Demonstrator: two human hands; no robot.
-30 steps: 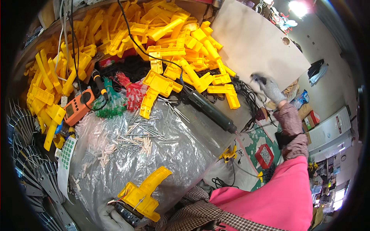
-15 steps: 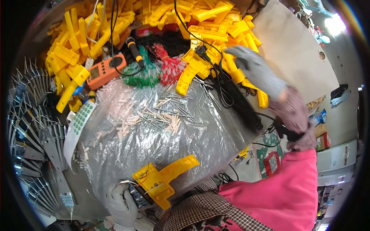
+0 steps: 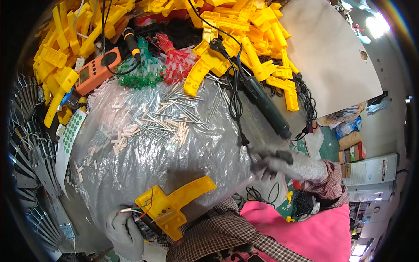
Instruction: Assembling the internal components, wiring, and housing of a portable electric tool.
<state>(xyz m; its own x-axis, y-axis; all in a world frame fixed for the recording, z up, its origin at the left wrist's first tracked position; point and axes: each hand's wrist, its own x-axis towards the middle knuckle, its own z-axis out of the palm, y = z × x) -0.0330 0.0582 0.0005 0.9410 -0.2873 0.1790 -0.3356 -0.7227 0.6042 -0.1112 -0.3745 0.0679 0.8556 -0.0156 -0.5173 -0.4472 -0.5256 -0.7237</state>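
My left hand (image 3: 124, 236), in a grey glove, is closed on the edge of a yellow plastic housing (image 3: 163, 212) at the lower front. Thin red, black and white wires (image 3: 142, 211) rise from the housing beside my fingers, and a dark part under it is mostly hidden. To the right, above the front edge of the plastic sheet, my gloved right hand (image 3: 283, 163) is blurred by motion, its fingers curled. A black cable (image 3: 239, 124) with a small dark connector (image 3: 245, 140) runs down toward these fingertips and seems gripped there.
Yellow plastic housings (image 3: 257, 30) pile up at the back. Metal pins (image 3: 174, 109) lie on the clear plastic sheet (image 3: 209, 153), before green (image 3: 142, 72) and red (image 3: 176, 61) bundles. An orange meter (image 3: 98, 72) and black cylindrical tool (image 3: 270, 109) flank them; metal strips (image 3: 39, 148) crowd the left.
My right hand has come back from the yellow pile toward me, and the black cable now stretches down toward it. My left hand stays on the yellow housing. The whole view has shifted slightly.
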